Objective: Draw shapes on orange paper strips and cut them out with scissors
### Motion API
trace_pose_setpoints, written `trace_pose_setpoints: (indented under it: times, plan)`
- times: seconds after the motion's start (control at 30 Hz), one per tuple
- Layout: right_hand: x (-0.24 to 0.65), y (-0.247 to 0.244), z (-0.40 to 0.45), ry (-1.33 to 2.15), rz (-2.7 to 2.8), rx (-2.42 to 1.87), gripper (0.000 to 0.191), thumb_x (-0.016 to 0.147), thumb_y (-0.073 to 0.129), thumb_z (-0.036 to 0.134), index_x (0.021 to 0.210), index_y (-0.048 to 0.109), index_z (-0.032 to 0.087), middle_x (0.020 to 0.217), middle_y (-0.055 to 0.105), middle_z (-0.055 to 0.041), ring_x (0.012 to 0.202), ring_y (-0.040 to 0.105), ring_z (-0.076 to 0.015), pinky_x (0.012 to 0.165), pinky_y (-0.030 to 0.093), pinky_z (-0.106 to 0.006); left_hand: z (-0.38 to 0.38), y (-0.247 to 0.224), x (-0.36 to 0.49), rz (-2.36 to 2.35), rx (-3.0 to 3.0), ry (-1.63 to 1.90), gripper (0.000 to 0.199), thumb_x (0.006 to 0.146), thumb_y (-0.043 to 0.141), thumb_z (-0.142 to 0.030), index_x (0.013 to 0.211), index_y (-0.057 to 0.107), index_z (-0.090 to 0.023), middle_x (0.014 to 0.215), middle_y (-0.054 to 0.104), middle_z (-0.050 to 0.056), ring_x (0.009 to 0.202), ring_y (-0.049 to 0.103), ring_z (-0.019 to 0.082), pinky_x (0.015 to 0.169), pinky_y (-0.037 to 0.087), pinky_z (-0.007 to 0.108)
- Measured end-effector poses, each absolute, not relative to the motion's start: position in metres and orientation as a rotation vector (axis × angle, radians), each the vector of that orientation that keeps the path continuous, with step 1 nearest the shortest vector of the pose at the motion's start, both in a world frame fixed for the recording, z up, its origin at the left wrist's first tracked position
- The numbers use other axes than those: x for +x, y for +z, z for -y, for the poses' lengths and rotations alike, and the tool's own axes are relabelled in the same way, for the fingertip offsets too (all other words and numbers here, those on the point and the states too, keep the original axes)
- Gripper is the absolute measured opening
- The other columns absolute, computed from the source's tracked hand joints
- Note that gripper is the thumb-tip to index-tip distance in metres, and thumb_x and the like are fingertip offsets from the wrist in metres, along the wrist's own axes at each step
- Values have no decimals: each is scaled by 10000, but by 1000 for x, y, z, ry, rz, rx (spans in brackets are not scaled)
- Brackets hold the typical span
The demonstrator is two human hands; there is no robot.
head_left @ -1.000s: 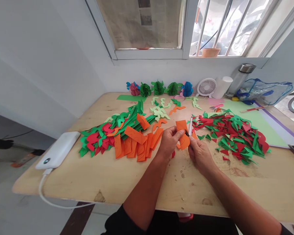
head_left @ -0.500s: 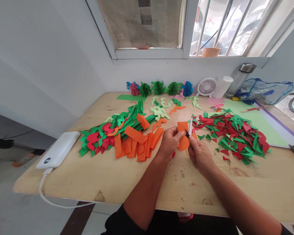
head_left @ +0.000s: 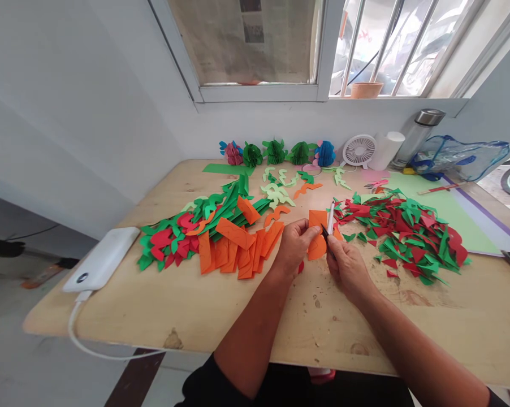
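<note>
Orange paper (head_left: 317, 250) pinched in left hand (head_left: 298, 242), scissors (head_left: 324, 232) gripped in right hand (head_left: 347, 263); wooden table (head_left: 153, 311) against white wall (head_left: 272, 121), barred window (head_left: 384, 50).

Orange paper (head_left: 316, 250) — matt; tabletop (head_left: 221, 311) — wood.

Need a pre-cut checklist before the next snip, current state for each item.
1. Orange card pinched in left hand: ok.
2. Scissors held in right hand: ok.
3. Scissors at the card: ok, by its right side.
4. Left thumb clear of the scissors: cannot tell; they look very close.
5. Pen out of the way: not ok, right beside the scissors.
6. Scraps apart from orange strips: ok, on opposite sides of the hands.
</note>
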State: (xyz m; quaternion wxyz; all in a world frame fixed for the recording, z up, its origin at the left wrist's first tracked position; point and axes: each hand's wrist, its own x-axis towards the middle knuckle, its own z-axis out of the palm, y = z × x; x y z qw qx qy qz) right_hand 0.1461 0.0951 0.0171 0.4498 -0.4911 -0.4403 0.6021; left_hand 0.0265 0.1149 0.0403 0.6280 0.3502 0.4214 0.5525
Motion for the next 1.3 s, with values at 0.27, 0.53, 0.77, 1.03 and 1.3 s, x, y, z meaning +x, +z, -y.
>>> trace_pose_setpoints:
  times: [0.27,0.53,0.77,1.03,1.3]
  plan:
    - [145,19,-95,1478,1063,-1237,598,685,602,743,511,347,232,381,249,98,345,158,-43,329,103,-211,-113,44,26,-969,807,1271,133,632,697,-276,665,639,-161,662,650,5,661,592,143,673,484,263]
    - [145,17,-95,1466,1078,-1228,578,690,602,731,526,351,236,389,249,101,355,153,-46,332,110,-212,-112,48,27,-974,785,1329,188,638,725,-299,598,594,-171,557,551,-33,568,524,105,604,449,229]
    - [144,19,-95,1471,1081,-1247,595,682,591,746,504,353,231,386,243,96,357,154,-46,345,99,-219,-113,46,27,-987,795,1311,173,622,700,-287,591,584,-164,612,612,-17,575,519,94,591,434,218]
    - [144,19,-94,1461,1055,-1244,583,694,598,731,514,359,230,396,253,94,360,162,-51,348,101,-227,-113,44,26,-1001,817,1265,169,634,695,-300,623,594,-165,634,633,-5,584,548,110,593,445,232]
    - [144,17,-94,1469,1059,-1228,586,703,598,728,512,353,231,393,263,92,362,168,-53,344,110,-225,-113,43,26,-998,816,1263,163,635,687,-297,642,601,-159,648,643,-1,603,566,117,606,459,236]
